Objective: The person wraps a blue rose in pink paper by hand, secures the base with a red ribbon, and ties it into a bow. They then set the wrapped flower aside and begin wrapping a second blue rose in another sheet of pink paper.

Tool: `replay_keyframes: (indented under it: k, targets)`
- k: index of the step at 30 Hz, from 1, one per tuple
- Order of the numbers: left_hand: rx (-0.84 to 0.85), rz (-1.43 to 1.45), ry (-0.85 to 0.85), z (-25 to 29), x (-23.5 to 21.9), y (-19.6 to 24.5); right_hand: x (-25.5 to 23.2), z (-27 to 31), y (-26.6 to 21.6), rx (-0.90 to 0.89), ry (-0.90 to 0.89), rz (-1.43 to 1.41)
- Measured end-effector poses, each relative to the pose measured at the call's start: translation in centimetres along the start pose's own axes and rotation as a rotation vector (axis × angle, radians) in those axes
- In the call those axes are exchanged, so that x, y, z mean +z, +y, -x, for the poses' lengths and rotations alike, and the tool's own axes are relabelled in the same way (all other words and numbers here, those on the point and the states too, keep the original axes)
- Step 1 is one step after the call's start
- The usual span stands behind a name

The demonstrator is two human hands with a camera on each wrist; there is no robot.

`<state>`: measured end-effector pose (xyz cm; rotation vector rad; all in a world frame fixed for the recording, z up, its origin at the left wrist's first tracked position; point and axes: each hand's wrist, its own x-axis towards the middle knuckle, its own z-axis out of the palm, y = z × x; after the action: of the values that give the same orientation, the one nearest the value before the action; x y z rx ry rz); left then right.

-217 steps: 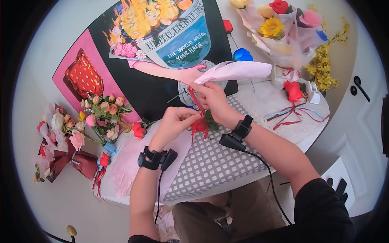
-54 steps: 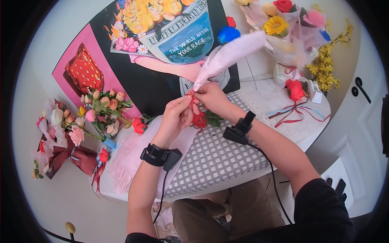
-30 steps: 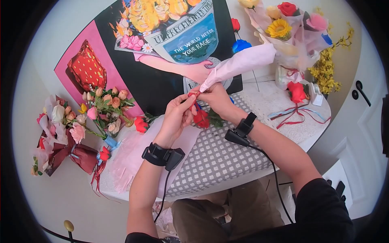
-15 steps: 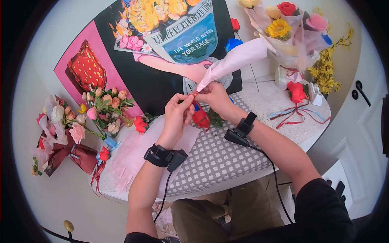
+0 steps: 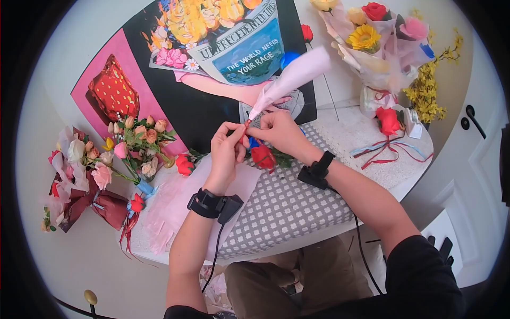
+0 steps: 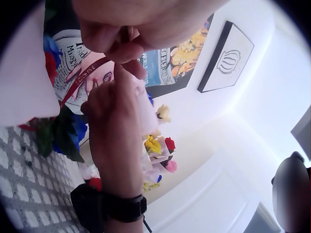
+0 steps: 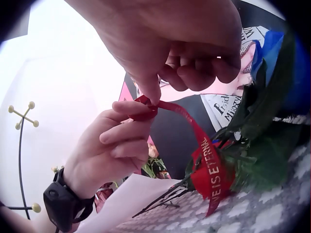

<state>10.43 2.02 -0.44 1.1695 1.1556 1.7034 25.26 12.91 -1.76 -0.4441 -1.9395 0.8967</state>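
Note:
A pale pink paper cone [image 5: 295,77], wrapped round a blue rose [image 5: 288,58], leans up to the right above the table. Red ribbon [image 7: 211,170] with gold lettering is gathered at its narrow end, one tail hanging loose. My left hand [image 5: 226,151] pinches the ribbon there between thumb and forefinger. From the other side my right hand [image 5: 284,135] meets it, thumb and forefinger pinching the ribbon, its other fingers curled in the right wrist view. Just below the hands a red rose [image 5: 263,158] and another blue rose [image 7: 291,68] with green leaves lie on the table.
A grey and white patterned cloth [image 5: 289,212] and pink paper sheets [image 5: 180,207] cover the table front. Artificial bouquets [image 5: 143,141] stand left, and a wrapped bouquet [image 5: 372,53] stands back right. A red rose with ribbons [image 5: 388,121] lies right. A painted board [image 5: 175,117] leans behind.
Earlier the hands were farther apart with ribbon stretched between them; now they meet at the cone's narrow end. In the last second the cone has swung left and steeper.

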Motion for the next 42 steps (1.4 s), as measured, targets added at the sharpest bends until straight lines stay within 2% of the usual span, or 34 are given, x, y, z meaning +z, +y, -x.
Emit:
replay_keyframes:
  k: [5,7,11,14,16,18,20,21,23,25,26,29,32,35,42]
  targets:
    - [0.006,-0.030,-0.020,-0.4,-0.7,0.1,0.4,0.1,0.2,0.104,-0.053,0.007]
    - [0.018,-0.028,-0.014,-0.4,-0.7,-0.1,0.5,-0.1,0.8,0.127,-0.055,-0.128]
    - [0.051,-0.026,0.000,-0.5,-0.7,0.0,-0.2,-0.5,-0.4,0.086,-0.062,-0.192]
    - [0.072,-0.016,-0.007,-0.5,-0.6,0.0,0.2,-0.3,-0.9,0.062,-0.022,-0.351]
    - [0.064,-0.019,-0.005,-0.4,-0.5,0.1,-0.2,-0.2,-0.9,0.229,-0.273,-0.521]
    - [0.060,-0.021,0.001,-0.2,-0.3,0.6,-0.1,-0.1,-0.9,0.251,-0.289,-0.543]
    - [-0.057,0.146,-0.067,0.0,-0.1,1.2,0.1,0.0,-0.9,0.274,-0.306,-0.566]
    - [-0.057,0.146,-0.067,-0.1,-0.4,1.3,0.2,0.0,-0.9,0.250,-0.274,-0.558]
    - [-0.115,0.268,-0.232,-0.4,-0.9,1.5,0.0,0.0,-0.9,0.228,-0.237,-0.550]
    - [-0.165,0.239,-0.296,-0.4,-1.0,1.7,-0.3,-0.3,-1.0,0.152,-0.136,-0.500]
    - [-0.214,0.209,-0.356,-0.3,-1.0,1.8,-0.4,-0.3,-1.0,0.151,-0.136,-0.500]
    - [-0.308,0.148,-0.397,-0.1,-0.8,1.4,-0.8,-0.2,-1.1,0.133,-0.107,-0.382]
    - [-0.352,0.194,-0.336,0.1,-0.4,1.2,-0.9,0.0,-1.3,0.143,-0.078,-0.363]
    - [-0.333,0.196,-0.346,0.0,-0.5,1.3,-0.6,-0.3,-0.6,0.037,-0.045,-0.389]
    - [-0.251,0.166,-0.257,0.5,0.1,1.4,-0.7,-0.1,-1.0,0.133,-0.044,-0.460]
